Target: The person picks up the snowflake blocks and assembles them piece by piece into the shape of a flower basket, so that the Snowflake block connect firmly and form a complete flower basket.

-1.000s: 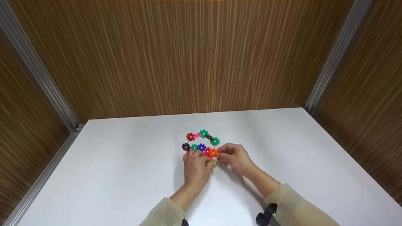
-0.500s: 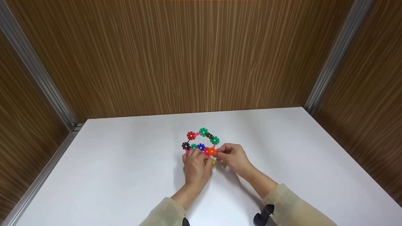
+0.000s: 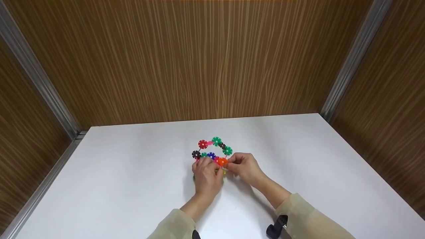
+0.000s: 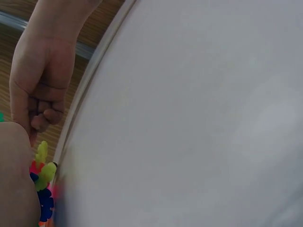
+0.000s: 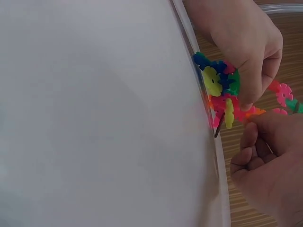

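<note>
A structure of interlocking plastic snowflake discs stands in the middle of the head view, with a loop of discs at its top. Along that loop are a red disc [image 3: 203,144], a green disc [image 3: 216,141] and a black disc [image 3: 196,154]. My left hand [image 3: 207,176] grips the near, lower part and hides much of it. At the right side, my right hand [image 3: 245,168] pinches an orange disc [image 3: 222,161] between thumb and index finger, against its pink neighbour. Yellow discs [image 5: 212,81] and blue ones [image 5: 202,60] show below the left hand in the right wrist view.
The white tabletop [image 3: 132,176] stretches around both hands. Wood-grain panels [image 3: 206,59] rise behind it and at both sides, with metal strips [image 3: 357,59] at the corners. A black strap [image 3: 278,227] circles the right sleeve.
The orange disc and my right hand have shifted slightly left. The looped top of the structure rose a little, then sank back. Both hands keep their hold.
</note>
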Demonstrator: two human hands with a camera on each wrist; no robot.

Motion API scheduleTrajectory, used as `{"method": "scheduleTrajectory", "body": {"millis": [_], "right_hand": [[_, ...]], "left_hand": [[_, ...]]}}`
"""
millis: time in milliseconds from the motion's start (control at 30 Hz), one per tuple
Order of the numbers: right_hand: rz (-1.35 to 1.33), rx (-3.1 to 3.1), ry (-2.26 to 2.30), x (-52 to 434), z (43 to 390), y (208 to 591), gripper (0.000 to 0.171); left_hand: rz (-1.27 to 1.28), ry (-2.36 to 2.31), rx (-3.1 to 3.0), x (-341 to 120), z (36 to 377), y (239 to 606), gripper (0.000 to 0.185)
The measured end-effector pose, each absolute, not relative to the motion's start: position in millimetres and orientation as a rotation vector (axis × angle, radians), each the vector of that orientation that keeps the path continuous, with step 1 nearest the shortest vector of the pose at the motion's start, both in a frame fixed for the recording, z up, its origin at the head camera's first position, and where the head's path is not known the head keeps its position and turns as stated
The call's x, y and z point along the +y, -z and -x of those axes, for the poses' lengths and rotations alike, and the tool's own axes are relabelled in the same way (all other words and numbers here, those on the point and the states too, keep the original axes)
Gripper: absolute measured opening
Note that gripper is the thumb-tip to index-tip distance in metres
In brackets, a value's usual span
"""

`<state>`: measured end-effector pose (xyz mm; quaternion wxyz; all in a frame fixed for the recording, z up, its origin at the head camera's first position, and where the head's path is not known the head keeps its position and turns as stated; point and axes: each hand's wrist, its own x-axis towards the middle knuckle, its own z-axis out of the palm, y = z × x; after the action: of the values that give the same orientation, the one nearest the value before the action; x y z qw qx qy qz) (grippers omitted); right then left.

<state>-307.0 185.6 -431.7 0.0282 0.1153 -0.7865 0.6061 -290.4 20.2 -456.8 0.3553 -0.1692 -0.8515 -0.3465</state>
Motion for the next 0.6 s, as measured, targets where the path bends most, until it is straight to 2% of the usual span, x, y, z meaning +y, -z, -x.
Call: {"method": "scheduleTrajectory", "body": {"millis": [133, 233, 367, 600], "right_hand": [[-0.391, -2.464, -1.874, 190, 309, 432, 0.005], [-0.422, -2.499, -1.855, 192, 311, 432, 0.003], [-0.462, -2.513, -1.825, 197, 315, 431, 0.010], [-0.454, -2.505, -1.827, 201, 322, 430, 0.016]], "left_hand": [[0.449, 0.876, -2.279, 17, 287, 452, 0.010], [0.502, 0.851, -2.348, 9, 283, 447, 0.015], [0.582, 0.763, -2.417, -3, 281, 442, 0.024], [0.703, 0.700, -2.425, -17, 280, 437, 0.023]]}}
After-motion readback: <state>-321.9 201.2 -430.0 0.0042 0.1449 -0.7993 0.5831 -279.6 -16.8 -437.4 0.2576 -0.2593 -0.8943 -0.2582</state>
